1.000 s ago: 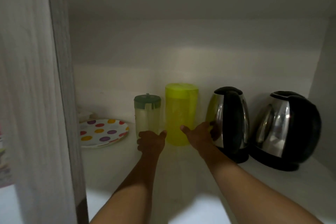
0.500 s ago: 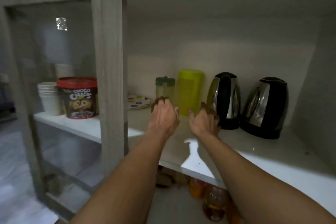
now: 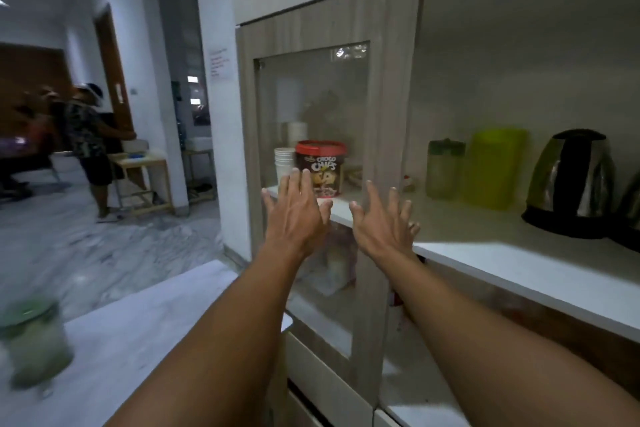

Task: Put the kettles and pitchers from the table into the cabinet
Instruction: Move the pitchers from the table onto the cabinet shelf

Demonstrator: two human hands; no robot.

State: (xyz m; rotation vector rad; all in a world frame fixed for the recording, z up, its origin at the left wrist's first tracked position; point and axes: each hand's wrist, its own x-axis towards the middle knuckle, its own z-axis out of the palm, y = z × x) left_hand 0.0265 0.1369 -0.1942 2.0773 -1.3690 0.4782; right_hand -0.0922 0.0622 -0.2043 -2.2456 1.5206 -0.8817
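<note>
Both our hands are empty. Our left hand (image 3: 294,215) and right hand (image 3: 382,222) hang spread-fingered in the air, grasping nothing, just in front of the glass door (image 3: 311,156) of the cabinet.

Done, as far as we can judge: on the open cabinet shelf (image 3: 519,267), to the right of the glass door, we count two pitchers and at least one kettle. The pitchers are a pale pitcher with a green lid (image 3: 444,168) and, just right of it, a yellow-green pitcher (image 3: 495,168). Further right stands a steel-and-black kettle (image 3: 571,184). A dark shape touches the frame edge beyond it; possibly a second kettle, we cannot tell.

Left to do: one more pitcher with a green lid (image 3: 33,343) stands on the white table (image 3: 156,329), well left of the glass door, blurred. We see one only; the rest of the table lies out of view.

Behind the glass door: one cereal tub (image 3: 320,166), one stack of cups (image 3: 283,161).

Our guess is the task is mostly done, with at least one trip remaining.
</note>
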